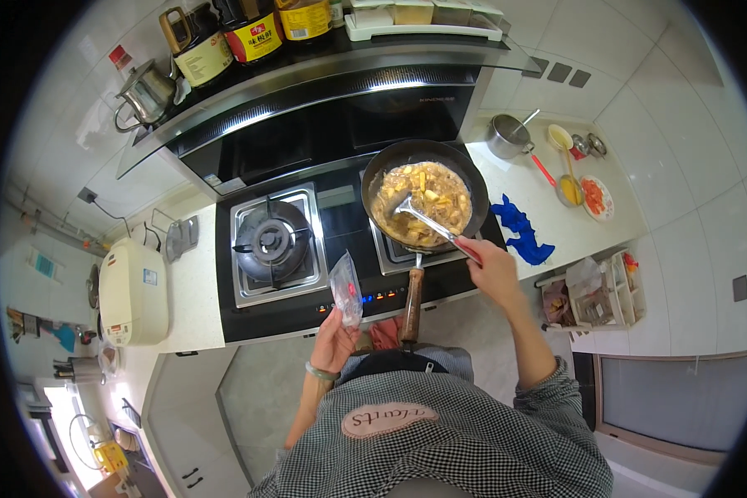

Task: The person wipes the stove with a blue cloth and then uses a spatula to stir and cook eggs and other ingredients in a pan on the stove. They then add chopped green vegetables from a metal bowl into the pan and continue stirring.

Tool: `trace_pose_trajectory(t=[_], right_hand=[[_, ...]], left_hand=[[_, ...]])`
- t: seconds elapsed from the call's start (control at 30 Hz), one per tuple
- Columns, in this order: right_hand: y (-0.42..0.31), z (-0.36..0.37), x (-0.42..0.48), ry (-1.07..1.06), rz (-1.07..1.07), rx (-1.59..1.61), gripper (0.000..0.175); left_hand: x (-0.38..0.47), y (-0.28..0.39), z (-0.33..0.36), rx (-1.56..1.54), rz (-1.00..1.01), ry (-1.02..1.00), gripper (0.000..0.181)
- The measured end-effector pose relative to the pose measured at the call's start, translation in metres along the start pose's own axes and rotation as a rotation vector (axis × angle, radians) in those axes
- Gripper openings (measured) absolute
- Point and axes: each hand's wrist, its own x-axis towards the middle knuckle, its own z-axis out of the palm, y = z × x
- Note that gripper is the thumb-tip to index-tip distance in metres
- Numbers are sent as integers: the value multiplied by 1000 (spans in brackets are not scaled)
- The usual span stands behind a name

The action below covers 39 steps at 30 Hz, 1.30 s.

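Observation:
A dark wok (378, 163) sits on the right burner, its wooden handle (413, 305) pointing towards me. Chunky yellow-brown food (443, 187) in thick sauce fills its bottom. My right hand (497, 269) grips the red handle end of a metal spatula (432, 223), whose blade lies in the food. My left hand (335, 341) holds up a clear plastic bag (347, 291) in front of the stove's control panel. Something red shows on or in the bag; its contents are hard to make out.
The left burner (270, 241) carries no pan. Right of the wok lie a crumpled blue cloth (520, 229), a steel pot (507, 137), a ladle (569, 191) holding yellow liquid and a plate of red pieces (595, 198). A cream rice cooker (134, 292) stands left; sauce bottles (253, 34) line the hood shelf.

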Motion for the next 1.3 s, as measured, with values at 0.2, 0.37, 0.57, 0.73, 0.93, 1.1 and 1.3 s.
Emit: trace_pose_trajectory(t=[0.2,0.37,0.57,0.73,0.93,1.1,1.3], right_hand=[[-38,-109,-20,-140,113,-219,42],[-43,-136,-43,-160,283,-219,35],[-9,-67,-44,-48,292,-119,38],[-13,-56,-39,35,300,46,42],[10,-55,-25,28,483,495,43],[22,-4,-5,97,601,674,40],[9,12,-1,7,790,1077,39]], left_hand=[[6,-1,1,24,-31,14,23],[10,-3,2,21,-51,11,23],[17,-6,3,26,-82,4,22],[14,-3,10,40,-75,27,22],[8,-5,2,9,-85,25,22],[5,-5,1,15,-72,-23,28],[0,-1,-6,-26,-61,26,24]])
